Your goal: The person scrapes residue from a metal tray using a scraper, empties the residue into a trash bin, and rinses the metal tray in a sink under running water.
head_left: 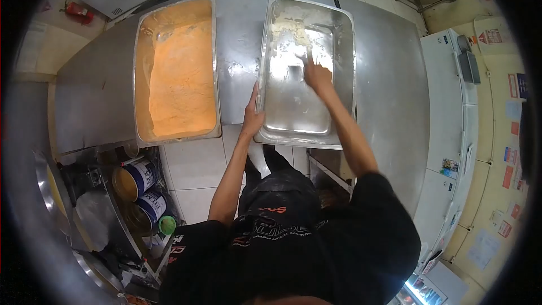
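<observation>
A deep steel pan (300,127) has pale residue (291,31) smeared over its far end. My left hand (253,114) grips the pan's left side near the front corner, its fingers lying along the outer wall. Inside the pan, toward the right, my right hand (319,76) is closed, and a thin tool seems to stick out past its fingers; I cannot make out what it is. To the left stands a second steel pan (215,79), holding orange powder (180,79) with an uneven surface.
Both pans rest on a steel table (389,79). Labelled tins (138,178) and a green-topped container (167,225) sit on a lower shelf at the left. White cabinets (446,124) line the right side. A red fire extinguisher (78,13) is at the far left.
</observation>
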Motion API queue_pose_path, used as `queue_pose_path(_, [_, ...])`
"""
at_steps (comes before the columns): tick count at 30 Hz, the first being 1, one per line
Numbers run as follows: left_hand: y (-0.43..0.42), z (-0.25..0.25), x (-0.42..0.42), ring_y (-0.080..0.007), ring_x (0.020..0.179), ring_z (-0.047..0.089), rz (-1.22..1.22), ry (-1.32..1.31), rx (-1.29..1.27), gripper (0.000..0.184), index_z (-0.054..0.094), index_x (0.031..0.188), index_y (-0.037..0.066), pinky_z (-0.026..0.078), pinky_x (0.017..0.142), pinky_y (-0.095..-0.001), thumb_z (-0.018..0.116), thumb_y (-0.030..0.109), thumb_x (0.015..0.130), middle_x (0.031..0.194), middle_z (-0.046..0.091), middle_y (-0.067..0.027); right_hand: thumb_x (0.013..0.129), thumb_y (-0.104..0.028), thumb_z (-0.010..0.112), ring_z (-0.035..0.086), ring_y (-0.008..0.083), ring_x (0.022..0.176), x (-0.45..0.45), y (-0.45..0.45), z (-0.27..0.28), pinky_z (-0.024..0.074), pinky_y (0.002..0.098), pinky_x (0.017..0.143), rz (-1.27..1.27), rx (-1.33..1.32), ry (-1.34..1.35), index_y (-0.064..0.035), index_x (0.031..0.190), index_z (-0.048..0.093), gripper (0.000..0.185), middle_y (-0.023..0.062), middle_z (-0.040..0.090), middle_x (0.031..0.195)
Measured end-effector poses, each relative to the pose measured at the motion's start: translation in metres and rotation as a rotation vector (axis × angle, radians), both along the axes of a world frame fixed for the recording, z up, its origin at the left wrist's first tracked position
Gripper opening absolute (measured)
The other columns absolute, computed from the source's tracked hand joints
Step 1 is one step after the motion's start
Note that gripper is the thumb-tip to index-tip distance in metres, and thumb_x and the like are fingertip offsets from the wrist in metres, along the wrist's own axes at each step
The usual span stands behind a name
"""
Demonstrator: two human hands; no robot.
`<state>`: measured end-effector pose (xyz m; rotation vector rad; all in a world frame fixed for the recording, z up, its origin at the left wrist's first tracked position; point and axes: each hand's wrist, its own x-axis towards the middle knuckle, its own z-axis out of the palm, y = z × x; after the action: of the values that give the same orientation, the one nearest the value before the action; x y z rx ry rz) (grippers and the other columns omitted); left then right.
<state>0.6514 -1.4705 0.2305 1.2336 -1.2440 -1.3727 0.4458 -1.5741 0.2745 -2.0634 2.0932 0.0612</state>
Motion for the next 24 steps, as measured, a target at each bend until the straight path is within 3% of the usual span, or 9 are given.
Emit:
queue_pose_path(2, [0.002, 0.007, -0.002, -0.021, 0.122, 0.033, 0.019, -0.061, -0.004, 0.078, 0.019, 0.137, 0.013, 0.025, 0.1, -0.0285, 0.045, -0.01, 0.068, 0.133, 0.035, -0.0147, 0.079, -0.024, 0.047, 0.062, 0.0319, 0.069, -0.014, 0.075, -0.002, 0.0482, 0.0429, 0.059, -0.015, 0.132, 0.115, 0.0029, 0.103, 0.05, 0.036, 0.0184, 0.062, 0.076])
queue_pose_path(5, [0.006, 0.009, -0.003, -0.0215, 0.122, 0.033, 0.009, -0.012, 0.029, 0.077, 0.019, 0.136, 0.012, 0.025, 0.101, -0.0288, 0.045, -0.011, 0.068, 0.133, 0.035, -0.0142, 0.077, -0.023, 0.049, 0.062, 0.0302, 0.068, -0.028, 0.124, -0.057, 0.0484, 0.0417, 0.058, 0.052, 0.146, 0.173, 0.004, 0.1, 0.053, 0.035, 0.0167, 0.062, 0.073])
queue_pose_path(7, [0.008, 0.006, -0.005, -0.0214, 0.122, 0.033, 0.015, -0.007, 0.026, 0.076, 0.02, 0.136, 0.011, 0.024, 0.101, -0.0286, 0.046, -0.01, 0.068, 0.134, 0.034, -0.0138, 0.08, -0.019, 0.041, 0.062, 0.0325, 0.07, -0.023, 0.109, -0.078, 0.0481, 0.0429, 0.06, -0.04, 0.071, 0.013, 0.0007, 0.096, 0.054, 0.028, 0.019, 0.061, 0.074])
queue_pose_path(9, [0.008, 0.005, -0.007, -0.0214, 0.122, 0.032, 0.018, -0.02, 0.016, 0.076, 0.021, 0.136, 0.01, 0.024, 0.101, -0.0284, 0.046, -0.01, 0.068, 0.134, 0.033, -0.0135, 0.08, -0.017, 0.04, 0.062, 0.0314, 0.068, -0.014, 0.062, -0.086, 0.0478, 0.0419, 0.059, -0.016, 0.11, 0.038, -0.0015, 0.09, 0.055, 0.023, 0.0178, 0.062, 0.072])
queue_pose_path(13, [0.007, -0.005, -0.017, -0.021, 0.123, 0.031, 0.03, -0.101, 0.04, 0.076, 0.021, 0.136, 0.008, 0.025, 0.101, -0.0282, 0.045, -0.011, 0.066, 0.136, 0.03, -0.0126, 0.078, -0.017, 0.042, 0.063, 0.0255, 0.066, -0.03, -0.069, -0.123, 0.0477, 0.0397, 0.051, 0.007, -0.106, 0.135, -0.0047, 0.085, 0.057, 0.02, 0.0106, 0.063, 0.078])
queue_pose_path(16, [0.012, 0.002, -0.014, -0.0215, 0.123, 0.03, 0.039, -0.074, 0.089, 0.077, 0.02, 0.136, 0.007, 0.025, 0.101, -0.0289, 0.041, -0.013, 0.065, 0.136, 0.028, -0.0133, 0.076, -0.016, 0.044, 0.064, 0.0272, 0.073, -0.047, -0.127, -0.092, 0.0494, 0.0415, 0.059, 0.088, 0.022, 0.126, -0.0056, 0.083, 0.064, 0.024, 0.0155, 0.063, 0.088])
queue_pose_path(18, [0.013, 0.004, -0.018, -0.0221, 0.124, 0.03, 0.03, -0.047, 0.121, 0.078, 0.019, 0.136, 0.007, 0.025, 0.101, -0.0295, 0.04, -0.013, 0.064, 0.136, 0.028, -0.0139, 0.075, -0.017, 0.045, 0.063, 0.0292, 0.078, -0.052, -0.111, -0.044, 0.0495, 0.0405, 0.063, 0.103, 0.097, 0.095, -0.0051, 0.085, 0.065, 0.025, 0.0163, 0.062, 0.091])
queue_pose_path(21, [0.013, 0.001, -0.016, -0.0228, 0.124, 0.03, 0.048, -0.079, 0.087, 0.079, 0.018, 0.136, 0.008, 0.025, 0.101, -0.0302, 0.04, -0.013, 0.063, 0.136, 0.028, -0.0149, 0.074, -0.017, 0.047, 0.062, 0.03, 0.08, -0.048, -0.008, 0.013, 0.0493, 0.0415, 0.067, 0.094, 0.278, 0.054, -0.0067, 0.088, 0.064, 0.024, 0.0152, 0.063, 0.09])
queue_pose_path(24, [0.015, 0.0, -0.016, -0.0232, 0.123, 0.031, 0.077, -0.033, 0.132, 0.078, 0.019, 0.136, 0.008, 0.025, 0.101, -0.0307, 0.04, -0.013, 0.063, 0.136, 0.028, -0.0147, 0.075, -0.016, 0.046, 0.063, 0.0298, 0.076, -0.049, 0.062, -0.017, 0.0496, 0.0405, 0.065, 0.174, 0.267, 0.205, -0.0054, 0.085, 0.063, 0.022, 0.0147, 0.063, 0.086])
